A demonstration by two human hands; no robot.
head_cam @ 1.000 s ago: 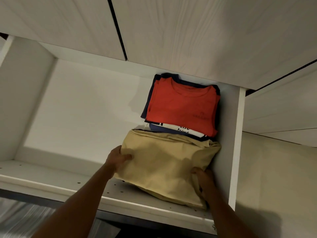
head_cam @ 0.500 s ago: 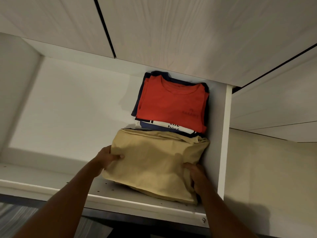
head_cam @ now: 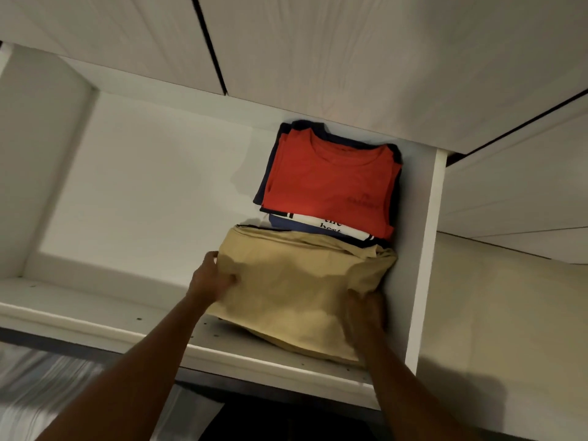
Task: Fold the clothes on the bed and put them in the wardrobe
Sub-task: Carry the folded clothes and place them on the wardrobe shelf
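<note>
**Tan garment on shelf, both hands on it**

We're gripping the folded tan garment (head_cam: 299,288) at both ends. The left hand (head_cam: 211,278) is curling round its left edge and the right hand (head_cam: 366,313) is clutching the near right corner, both arms reaching up. It's sitting on the wardrobe shelf (head_cam: 95,310), touching the side panel (head_cam: 423,249), in front of a stack topped by a red shirt (head_cam: 327,189). A white shirt (head_cam: 331,226) below that is showing "the best".

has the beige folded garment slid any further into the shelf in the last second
No. The beige folded garment still cuts across the word "best" on the printed shirt behind it, as before; only the camera shifted.
</note>
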